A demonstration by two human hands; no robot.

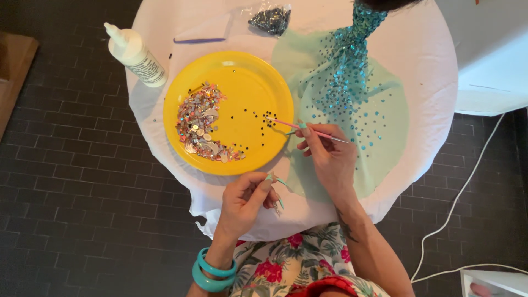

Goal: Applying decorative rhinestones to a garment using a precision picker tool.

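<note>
Two hands: right hand (328,157) pinching a pink stick (300,127) over the yellow plate (247,88); left hand (245,201) closed, contents unclear.

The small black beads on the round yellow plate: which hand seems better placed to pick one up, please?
Probably the right hand: its thin pink stick already points at the small black beads; the left hand is off the yellow plate.

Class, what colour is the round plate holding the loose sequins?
Bright yellow: the round plastic plate, seen best in the head view.

The left hand (245,201) wears 2 teal bangles (212,272). The right hand (330,157) has a dark forearm tattoo (346,225). Flowery dress (291,264).
</note>
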